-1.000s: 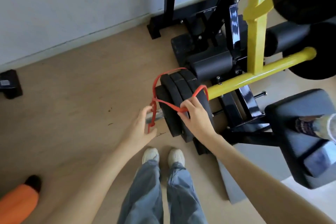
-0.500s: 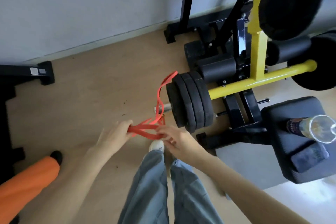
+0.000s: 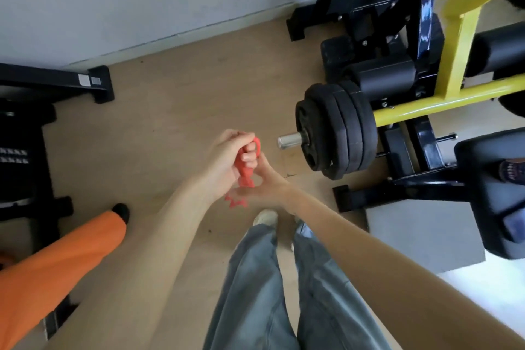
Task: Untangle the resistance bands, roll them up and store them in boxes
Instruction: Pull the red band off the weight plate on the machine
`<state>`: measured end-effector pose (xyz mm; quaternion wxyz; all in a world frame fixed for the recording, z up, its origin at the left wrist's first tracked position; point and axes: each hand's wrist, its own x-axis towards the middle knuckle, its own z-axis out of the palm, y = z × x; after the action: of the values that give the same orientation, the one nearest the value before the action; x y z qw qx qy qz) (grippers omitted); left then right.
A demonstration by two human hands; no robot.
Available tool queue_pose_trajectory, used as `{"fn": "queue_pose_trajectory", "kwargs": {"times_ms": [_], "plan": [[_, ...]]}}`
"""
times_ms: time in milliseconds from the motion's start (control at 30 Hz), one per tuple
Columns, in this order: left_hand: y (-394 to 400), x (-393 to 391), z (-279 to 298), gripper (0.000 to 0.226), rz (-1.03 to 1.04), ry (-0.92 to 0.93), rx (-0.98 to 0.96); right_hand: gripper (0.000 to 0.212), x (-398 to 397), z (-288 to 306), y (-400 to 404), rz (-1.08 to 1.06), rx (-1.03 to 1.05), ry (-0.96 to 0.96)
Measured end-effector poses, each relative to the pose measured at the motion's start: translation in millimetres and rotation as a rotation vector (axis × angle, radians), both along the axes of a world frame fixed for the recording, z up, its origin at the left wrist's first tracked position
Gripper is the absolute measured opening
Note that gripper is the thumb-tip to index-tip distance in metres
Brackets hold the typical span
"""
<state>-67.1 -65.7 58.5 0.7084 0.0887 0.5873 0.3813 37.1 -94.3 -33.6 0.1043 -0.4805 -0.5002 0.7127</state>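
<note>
At the lower left of the frame an orange roll (image 3: 54, 258) lay on the wooden floor (image 3: 176, 94). Near the centre, the left hand (image 3: 224, 162) was closed in a fist around the red resistance band (image 3: 246, 172), bunched into a short bundle. The bundle's long axis ran almost straight up and down the frame: a small loop poked out above the curled fingers, pointing toward the top, and crumpled ends hung out toward the bottom. The right hand (image 3: 265, 189) lay just beside and under it, palm touching the lower part of the band; whether its fingers closed on the band could not be told. To the right stood the black weight plates (image 3: 338, 133) on a yellow bar (image 3: 443, 101), well apart from the band.

A second earlier the band was looped over those plates; half a second earlier it stretched from the plates to both hands. Now it was free of them and gathered in the fist.
</note>
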Motion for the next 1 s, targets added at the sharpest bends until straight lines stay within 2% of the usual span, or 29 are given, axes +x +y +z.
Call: {"fn": "queue_pose_trajectory", "kwargs": {"times_ms": [100, 200, 233, 300, 367, 533, 600, 667, 733, 800, 900, 967, 1000], "plan": [[-2.8, 13.1, 22.3, 0.026, 0.056, -0.195, -0.02, 0.048, 9.1, 28.2, -25.8, -0.31, 0.002, 0.056], [-4.3, 28.8, 33.2, 0.018, -0.082, -0.122, -0.014, 0.031, 59.2, 66.9, -62.3, -0.64, -0.108, 0.117], [-10.3, 40.2, 33.8, 0.013, -0.223, -0.058, -0.008, 0.022, 80.7, 79.1, -78.0, -0.764, -0.158, 0.16], [-36.6, 78.5, 28.0, 0.008, -0.633, 0.057, -0.01, 0.007, 117.5, 105.4, -112.2, -1.028, -0.251, 0.307], [-72.5, 131.2, 22.8, 0.019, -1.012, 0.126, -0.01, 0.016, 143.8, 131.4, -146.9, -1.263, -0.294, 0.403], [-150.4, 249.7, 29.4, 0.055, -1.552, 0.055, -0.071, 0.024, 218.6, 177.4, -243.2, -1.839, -0.156, 0.533], [-193.9, 288.7, 29.2, 0.066, -1.765, -0.016, -0.1, 0.022, 255.1, 192.2, -289.1, -1.97, -0.091, 0.554], [-244.9, 326.3, 30.6, 0.075, -2.062, -0.088, -0.047, 0.019, 290.9, 203.4, -334.9, -2.013, -0.067, 0.469], [-292.2, 367.7, 38.5, 0.077, -2.379, -0.093, 0.138, 0.02, 330.6, 213.1, -388.4, -2.052, -0.076, 0.286], [-329.1, 413.2, 49.2, 0.066, -2.54, -0.073, 0.42, 0.019, 371.4, 216.7, -454.9, -2.1, -0.073, 0.177], [-377.8, 491.4, 59.3, 0.025, -2.624, 0.033, 0.997, 0.02, 423.6, 215.8, -559.1, -2.11, -0.096, 0.134], [-416.8, 542.5, 73.9, 0.014, -2.566, 0.194, 1.4, 0.021, 453.7, 214.4, -620.0, -2.124, -0.088, 0.06], [-438.3, 563.6, 83.3, 0.012, -2.509, 0.232, 1.466, 0.017, 467.0, 214.2, -646.7, -2.106, -0.084, 0.033]]}}
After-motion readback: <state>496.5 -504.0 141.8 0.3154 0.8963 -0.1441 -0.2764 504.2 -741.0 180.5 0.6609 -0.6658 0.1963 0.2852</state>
